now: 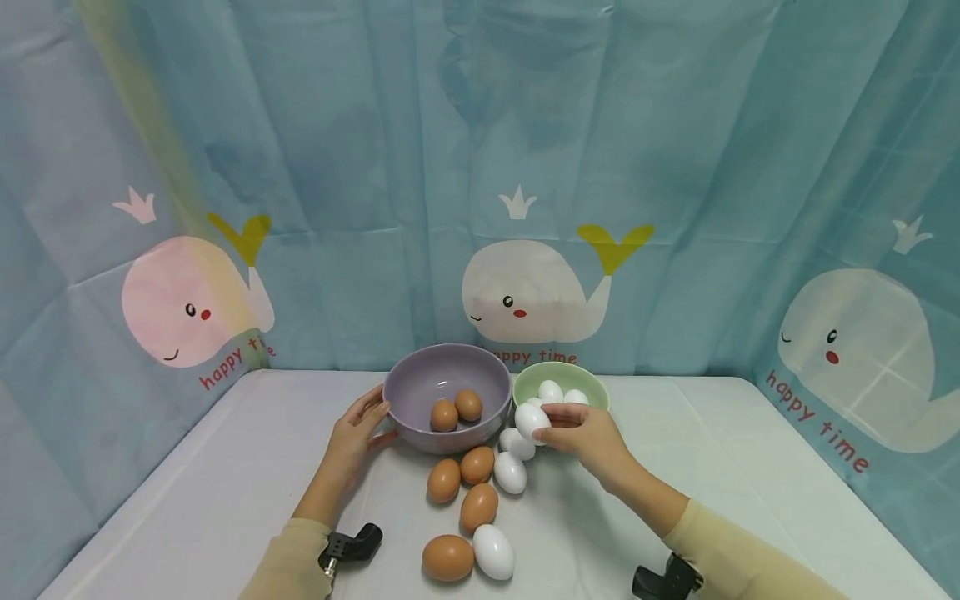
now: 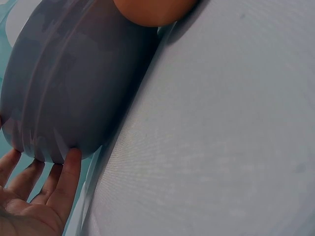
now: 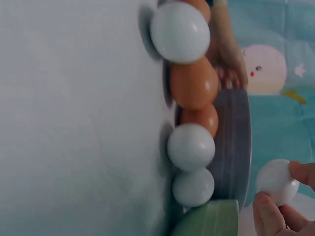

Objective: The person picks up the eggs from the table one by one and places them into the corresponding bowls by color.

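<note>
The white egg [image 1: 532, 422] is in my right hand [image 1: 592, 437], pinched between thumb and fingers and held off the counter [image 1: 675, 442], above rim height by the right wrist view. From the head camera's side it overlaps the near rim of the green bowl [image 1: 602, 388], whose middle lies toward 1 o'clock of it. White eggs [image 1: 551, 392] already sit in there, one partly hidden. I judge the step in hand to be bringing this egg to the green bowl; the next move calls for carrying it over the rim, lowering it softly against the others and then spreading my fingers.

At 9 to 10 o'clock of the egg stands the purple bowl [image 1: 447, 439], with two brown eggs [image 1: 468, 405] inside. My left hand [image 1: 352, 437] is at its 9 o'clock side, fingers spread and their tips against the outer wall, pinching nothing, perhaps steadying it.

Two loose white eggs [image 1: 511, 472] lie on the counter at 7 o'clock, close by the bowls. Four loose brown eggs [image 1: 479, 508] spread between 7 and 8 o'clock, and a last white egg [image 1: 493, 552] lies between 6 and 7, beside the nearest brown one. Sorting by colour looks part done.
</note>
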`<state>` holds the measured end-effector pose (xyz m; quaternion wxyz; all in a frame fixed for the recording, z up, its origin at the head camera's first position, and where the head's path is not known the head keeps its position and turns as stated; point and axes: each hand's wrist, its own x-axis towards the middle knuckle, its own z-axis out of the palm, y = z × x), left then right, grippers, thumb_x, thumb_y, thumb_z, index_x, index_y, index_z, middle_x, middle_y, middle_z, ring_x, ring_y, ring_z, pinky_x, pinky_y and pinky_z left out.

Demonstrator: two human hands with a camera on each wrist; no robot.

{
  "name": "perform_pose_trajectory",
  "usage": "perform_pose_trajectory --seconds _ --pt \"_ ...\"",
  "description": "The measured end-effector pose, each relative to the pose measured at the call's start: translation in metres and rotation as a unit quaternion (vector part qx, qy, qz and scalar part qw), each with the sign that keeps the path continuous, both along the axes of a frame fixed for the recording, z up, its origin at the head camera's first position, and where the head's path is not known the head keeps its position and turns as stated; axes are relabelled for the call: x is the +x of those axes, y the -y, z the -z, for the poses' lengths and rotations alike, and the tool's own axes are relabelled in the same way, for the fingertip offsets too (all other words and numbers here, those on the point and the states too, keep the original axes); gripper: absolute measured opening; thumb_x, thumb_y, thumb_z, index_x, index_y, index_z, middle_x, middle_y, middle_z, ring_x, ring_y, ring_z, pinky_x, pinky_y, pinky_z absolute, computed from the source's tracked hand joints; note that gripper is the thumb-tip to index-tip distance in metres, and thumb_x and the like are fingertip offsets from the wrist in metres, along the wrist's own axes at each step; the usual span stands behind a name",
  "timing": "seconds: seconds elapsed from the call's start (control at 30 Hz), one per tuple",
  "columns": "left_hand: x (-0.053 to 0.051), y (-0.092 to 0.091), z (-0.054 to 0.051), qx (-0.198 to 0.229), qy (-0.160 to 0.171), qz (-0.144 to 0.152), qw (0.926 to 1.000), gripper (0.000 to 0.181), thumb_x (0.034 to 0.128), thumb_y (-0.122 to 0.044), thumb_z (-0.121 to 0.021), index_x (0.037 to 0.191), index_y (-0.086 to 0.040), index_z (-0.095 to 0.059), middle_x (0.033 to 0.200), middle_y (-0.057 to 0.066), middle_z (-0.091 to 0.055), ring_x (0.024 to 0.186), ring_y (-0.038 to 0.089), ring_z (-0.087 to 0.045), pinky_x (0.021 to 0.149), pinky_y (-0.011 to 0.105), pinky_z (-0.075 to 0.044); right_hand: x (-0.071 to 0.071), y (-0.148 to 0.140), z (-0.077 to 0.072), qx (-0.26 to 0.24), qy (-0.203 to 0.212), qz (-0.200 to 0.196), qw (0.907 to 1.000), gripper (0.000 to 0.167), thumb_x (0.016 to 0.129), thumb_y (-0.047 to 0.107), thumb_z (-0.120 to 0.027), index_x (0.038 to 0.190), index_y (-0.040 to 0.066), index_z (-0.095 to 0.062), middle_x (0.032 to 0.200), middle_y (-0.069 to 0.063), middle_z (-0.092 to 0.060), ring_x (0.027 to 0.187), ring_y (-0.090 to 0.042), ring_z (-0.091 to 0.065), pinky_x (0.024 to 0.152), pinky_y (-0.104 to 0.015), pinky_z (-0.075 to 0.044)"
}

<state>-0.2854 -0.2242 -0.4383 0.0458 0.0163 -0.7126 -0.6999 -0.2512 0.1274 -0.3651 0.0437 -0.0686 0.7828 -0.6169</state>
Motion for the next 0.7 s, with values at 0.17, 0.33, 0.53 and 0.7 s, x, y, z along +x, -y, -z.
perform_pose_trajectory --seconds 0.17,0.33,0.53,0.7 --pt "0.001 0.0 0.0 -0.001 -0.004 -0.001 1.0 0.059 0.1036 -0.029 -0.054 0.155 -0.011 -0.033 0.162 0.012 -0.033 0.145 0.029 -0.038 0.096 0.032 -0.06 -0.02 -0.003 -0.004 0.012 -0.001 0.03 0.9995 0.048 0.083 0.017 -0.08 0.125 0.0 -0.067 0.125 -0.015 -0.07 0.099 -0.011 -0.07 0.085 -0.024 -0.062" --pt "0.0 0.0 0.0 0.006 -0.003 0.0 1.0 0.06 0.1031 -0.03 -0.055 0.155 -0.011 -0.032 0.162 0.011 -0.033 0.146 0.028 -0.037 0.098 0.034 -0.059 -0.04 -0.006 -0.004 0.035 -0.012 0.043 0.9984 0.046 0.084 0.018 -0.079 0.125 -0.001 -0.067 0.125 -0.017 -0.069 0.1 -0.014 -0.071 0.086 -0.028 -0.062" --pt "0.001 0.0 -0.002 0.005 -0.009 -0.002 0.9999 0.059 0.1034 -0.028 -0.055 0.155 -0.01 -0.032 0.161 0.013 -0.033 0.145 0.03 -0.037 0.097 0.034 -0.059 -0.061 -0.003 -0.001 0.058 -0.006 0.068 0.996 0.043 0.083 0.019 -0.08 0.12 0.0 -0.07 0.118 -0.017 -0.072 0.088 -0.011 -0.072 0.086 -0.034 -0.063" --pt "0.003 0.0 -0.002 0.0 -0.01 0.0 1.0 0.059 0.1037 -0.028 -0.054 0.155 -0.009 -0.032 0.162 0.014 -0.032 0.146 0.03 -0.037 0.096 0.033 -0.059 -0.074 0.002 0.002 0.094 -0.002 0.089 0.9915 0.041 0.082 0.021 -0.081 0.117 0.003 -0.072 0.115 -0.015 -0.073 0.082 -0.009 -0.07 0.081 -0.034 -0.062"
